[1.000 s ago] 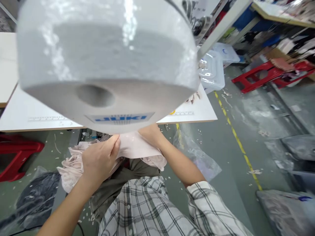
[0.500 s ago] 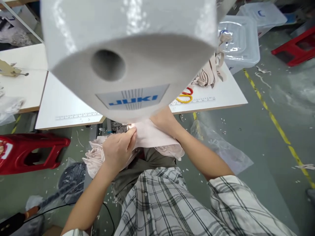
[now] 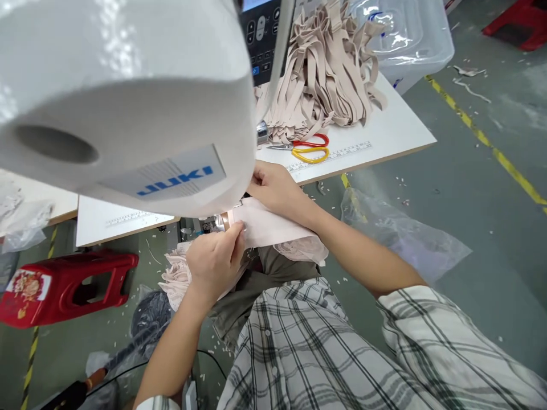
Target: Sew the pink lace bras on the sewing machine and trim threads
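Observation:
A pale pink fabric piece (image 3: 273, 228) lies under the white sewing machine head (image 3: 128, 97), which fills the upper left and hides the needle area. My left hand (image 3: 216, 259) pinches the near edge of the fabric, fingers closed on it. My right hand (image 3: 276, 188) rests on the far side of the same piece, pressing it down by the machine; its fingertips are partly hidden. More pink lace fabric (image 3: 175, 279) hangs down over my lap.
A heap of beige elastic straps (image 3: 325, 74) lies on the white table (image 3: 397, 131), with red and yellow scissors (image 3: 310, 149) beside it. A clear plastic bin (image 3: 410, 40) stands at the back right. A red stool (image 3: 64, 285) sits on the floor at left.
The view has swung up and right, bringing the strap heap and scissors into sight. Both hands stay on the pink fabric, the left one shifted slightly toward the machine.

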`<state>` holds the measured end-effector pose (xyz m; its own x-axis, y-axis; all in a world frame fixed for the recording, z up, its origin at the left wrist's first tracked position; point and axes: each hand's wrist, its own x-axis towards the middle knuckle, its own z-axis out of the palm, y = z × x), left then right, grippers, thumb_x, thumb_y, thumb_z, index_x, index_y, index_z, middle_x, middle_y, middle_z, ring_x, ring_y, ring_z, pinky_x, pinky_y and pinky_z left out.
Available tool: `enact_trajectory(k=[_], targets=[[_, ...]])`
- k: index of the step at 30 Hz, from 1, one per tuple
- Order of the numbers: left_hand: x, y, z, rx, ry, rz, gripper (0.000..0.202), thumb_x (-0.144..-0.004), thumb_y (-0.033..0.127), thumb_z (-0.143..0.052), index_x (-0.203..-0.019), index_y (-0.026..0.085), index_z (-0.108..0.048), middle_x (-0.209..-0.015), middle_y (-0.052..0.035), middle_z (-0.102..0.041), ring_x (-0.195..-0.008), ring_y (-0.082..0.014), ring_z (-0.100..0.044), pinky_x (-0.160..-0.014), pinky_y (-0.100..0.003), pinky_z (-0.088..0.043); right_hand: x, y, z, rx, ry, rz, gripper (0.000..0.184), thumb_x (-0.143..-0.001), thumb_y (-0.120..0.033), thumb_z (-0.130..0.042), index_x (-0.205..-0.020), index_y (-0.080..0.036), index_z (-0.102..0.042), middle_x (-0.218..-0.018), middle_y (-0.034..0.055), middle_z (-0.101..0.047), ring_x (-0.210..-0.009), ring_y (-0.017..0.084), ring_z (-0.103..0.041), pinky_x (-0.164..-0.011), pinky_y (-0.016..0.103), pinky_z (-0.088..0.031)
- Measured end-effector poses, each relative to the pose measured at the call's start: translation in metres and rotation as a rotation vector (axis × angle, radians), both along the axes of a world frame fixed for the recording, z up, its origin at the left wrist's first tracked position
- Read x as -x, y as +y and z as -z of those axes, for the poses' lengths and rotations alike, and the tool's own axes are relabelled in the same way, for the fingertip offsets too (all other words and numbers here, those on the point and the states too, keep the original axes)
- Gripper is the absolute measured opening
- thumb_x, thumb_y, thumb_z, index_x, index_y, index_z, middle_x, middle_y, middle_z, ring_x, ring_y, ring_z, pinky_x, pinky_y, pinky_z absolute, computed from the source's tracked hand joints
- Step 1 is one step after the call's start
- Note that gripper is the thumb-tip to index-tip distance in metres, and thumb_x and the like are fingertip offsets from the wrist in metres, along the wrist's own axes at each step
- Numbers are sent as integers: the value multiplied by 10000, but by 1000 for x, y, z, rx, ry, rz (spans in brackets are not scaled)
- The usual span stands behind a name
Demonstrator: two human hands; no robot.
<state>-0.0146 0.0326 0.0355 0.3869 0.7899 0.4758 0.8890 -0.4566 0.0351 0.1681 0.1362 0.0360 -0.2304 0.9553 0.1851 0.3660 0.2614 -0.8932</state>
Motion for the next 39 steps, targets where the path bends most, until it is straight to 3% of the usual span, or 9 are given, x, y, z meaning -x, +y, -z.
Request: enact_trajectory(k=[11,17,20,25,27,30,32,36,39], targets=[[-3,-4,-13,172,-164,-70,250,-959,286,-526,-990,214,-763,-729,-32,-750,-621,-155,-658,-589,-254,-428,-5,-6,9,51,97,-9,233,-930,-415,-530,-872,-218,-640,-737,-18,-630,-666,124,-515,-637,270,-378],[48,-28,-13,692,-635,25,194,-893,370,-619,-881,256,-775,-846,-41,-771,-607,-172,-666,-552,-281,-535,-57,-59,104,94,23,296,331,-889,-549,-544,-1065,-270,-574,-1017,102,-621,-892,224,-585,-785,370,-462],[64,-37,0,826,-836,-117,203,-908,392,-586,-867,307,-765,-822,-5,-762,-491,-156,-605,-426,-277,-478,-86,-97,160,134,-62,344,423,-790,-610,-624,-950,-230,-530,-868,70,-577,-793,226,-565,-664,368,-473],[36,-54,-2,1470,-537,583,209,-895,353,-584,-878,324,-790,-796,-46,-769,-729,-220,-720,-679,-326,-577,-113,-133,201,269,-134,160,366,-798,-560,-616,-777,-218,-487,-678,-31,-538,-600,151,-518,-531,253,-412],[32,-54,1,1493,-484,492,241,-909,346,-542,-910,302,-779,-837,-53,-772,-743,-222,-720,-679,-325,-576,-127,-136,200,329,-158,63,353,-796,-520,-623,-698,-217,-472,-592,-53,-498,-526,129,-461,-497,224,-358],[41,-36,22,1105,-473,-102,354,-950,407,-436,-902,229,-739,-789,-61,-737,-688,-236,-689,-625,-345,-564,-146,-135,185,388,-188,-44,383,-787,-448,-635,-580,-208,-419,-517,-54,-413,-485,106,-384,-504,220,-314],[38,-21,42,841,-427,-298,387,-937,452,-434,-1006,197,-718,-934,-118,-723,-901,-330,-683,-774,-467,-555,-150,-133,166,390,-185,-68,409,-813,-410,-601,-546,-204,-369,-552,-30,-411,-538,112,-392,-551,241,-332],[-17,-15,65,754,-460,-177,553,-841,506,-600,-1290,183,-603,-1386,-183,-546,-1335,-411,-438,-1064,-568,-382,-132,-136,115,380,-77,-202,407,-925,-411,-461,-583,-193,-424,-636,-3,-478,-612,123,-456,-604,256,-389],[-64,-24,70,1269,-803,229,507,-826,512,-669,-1206,178,-638,-1226,-125,-653,-1138,-295,-585,-986,-399,-456,-117,-126,77,366,23,-340,357,-865,-480,-612,-660,-188,-593,-636,-20,-563,-587,114,-514,-567,238,-424]])
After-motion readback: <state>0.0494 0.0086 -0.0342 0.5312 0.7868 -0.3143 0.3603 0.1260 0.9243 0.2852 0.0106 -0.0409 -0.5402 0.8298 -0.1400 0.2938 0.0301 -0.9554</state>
